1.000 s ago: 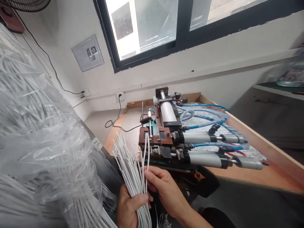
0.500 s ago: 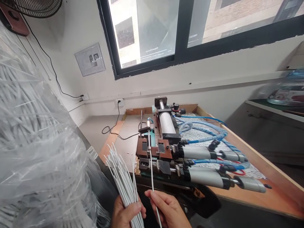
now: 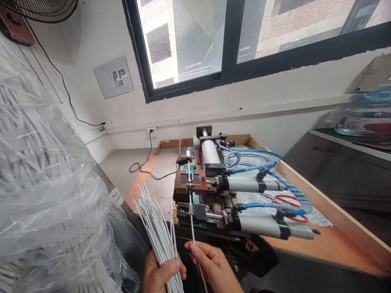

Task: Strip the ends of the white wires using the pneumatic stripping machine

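Note:
My left hand (image 3: 163,270) is closed round a bundle of white wires (image 3: 157,232), whose ends fan out at the top. Beside it, my right hand (image 3: 210,262) pinches a single white wire (image 3: 192,228) between thumb and fingers. The far end of that wire reaches into the pneumatic wire-stripping machine (image 3: 200,179), between its front clamp jaws (image 3: 192,209) and up to the brown blade blocks (image 3: 191,182). Both pairs of jaws are close together round the wire. The wire's lower end runs below my right hand and out of view.
Clear plastic bags full of white wires (image 3: 45,183) rise on the left. Blue air hoses (image 3: 269,162) and silver cylinders (image 3: 259,225) extend right inside a wooden-edged tray (image 3: 345,224). A black cable (image 3: 149,173) lies on the bench behind. Right, a shelf (image 3: 351,142) holds a plastic bottle.
The machine's cylinder rods have moved left, bringing the front jaws and brown blocks together round the wire. My hands stay nearly in place; the view has shifted slightly.

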A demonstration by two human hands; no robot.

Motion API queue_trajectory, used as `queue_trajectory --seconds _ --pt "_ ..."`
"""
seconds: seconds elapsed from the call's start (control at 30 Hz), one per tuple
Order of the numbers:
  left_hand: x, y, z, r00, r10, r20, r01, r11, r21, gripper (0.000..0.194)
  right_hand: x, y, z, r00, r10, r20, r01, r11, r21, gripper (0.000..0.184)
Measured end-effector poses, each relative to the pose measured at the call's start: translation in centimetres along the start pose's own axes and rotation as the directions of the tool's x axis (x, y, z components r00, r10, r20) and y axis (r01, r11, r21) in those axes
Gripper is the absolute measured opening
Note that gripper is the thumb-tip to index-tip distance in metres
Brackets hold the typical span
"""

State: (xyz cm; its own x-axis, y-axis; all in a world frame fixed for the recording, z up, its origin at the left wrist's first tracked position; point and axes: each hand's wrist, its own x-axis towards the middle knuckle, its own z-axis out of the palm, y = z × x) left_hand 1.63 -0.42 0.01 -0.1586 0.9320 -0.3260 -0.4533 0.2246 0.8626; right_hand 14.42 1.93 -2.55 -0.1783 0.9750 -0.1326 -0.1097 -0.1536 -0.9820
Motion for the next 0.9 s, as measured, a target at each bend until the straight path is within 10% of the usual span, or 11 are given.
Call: queue_trajectory --seconds 0.1,0.27,0.47,0.73,0.9 --pt "-0.1 0.0 0.0 1.0 -0.014 -0.016 0.013 1.0 -0.027 0.021 -0.1 3.3 -1.0 0.994 -0.075 0.076 0.1 0.894 -0.436 0.036" --pt "0.1 -0.3 0.1 0.997 -0.041 -0.07 0.04 0.999 -0.011 0.023 -0.3 3.8 -1.7 0.994 -0.105 -0.023 0.074 0.825 -0.56 0.018" --pt "0.3 -0.8 0.2 0.999 -0.03 -0.031 0.029 1.0 -0.011 0.026 0.0 -2.9 1.0 0.95 -0.278 0.14 0.283 0.959 -0.02 0.024" --pt "0.9 0.4 0.0 1.0 0.013 0.008 -0.013 1.0 -0.009 0.014 1.0 -1.7 1.2 0.984 0.088 -0.153 -0.014 0.903 0.429 0.029" --pt "1.2 1.0 0.6 0.998 0.021 0.065 -0.02 1.0 -0.024 0.015 1.7 -2.6 1.0 0.977 0.163 -0.14 -0.049 0.804 0.593 0.029"
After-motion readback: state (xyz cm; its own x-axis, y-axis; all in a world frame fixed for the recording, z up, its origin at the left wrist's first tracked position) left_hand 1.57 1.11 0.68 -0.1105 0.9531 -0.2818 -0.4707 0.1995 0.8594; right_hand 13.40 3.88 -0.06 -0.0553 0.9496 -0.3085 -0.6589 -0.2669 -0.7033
